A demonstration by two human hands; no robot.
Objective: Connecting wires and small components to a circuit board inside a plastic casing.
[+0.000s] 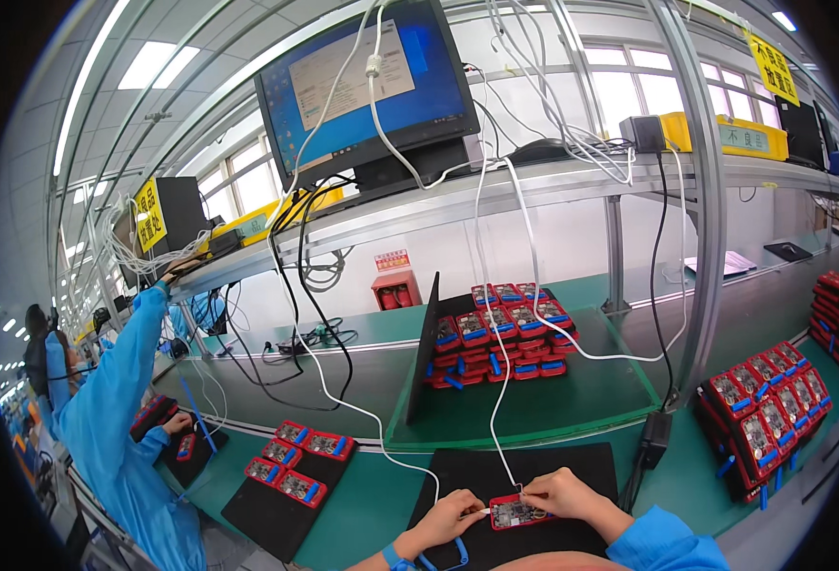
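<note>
A circuit board in a red frame (516,513) lies on a black mat (467,466) in front of me. My left hand (453,515) pinches a white cable plug (479,513) at the board's left end. My right hand (560,495) has its fingers closed at the upper edge of the board, where a hanging white cable (507,457) comes down; the cable's end is partly hidden by the fingers. A blue band (398,560) is round my left wrist, and a blue loop (453,554) lies beside it.
Several red-framed boards lie on a black mat (276,509) at left, and others stand in stacks (500,333) behind and at right (767,419). A monitor (362,90) stands on the metal shelf (552,181). Left, a co-worker in a blue sleeve (119,400) reaches up to it.
</note>
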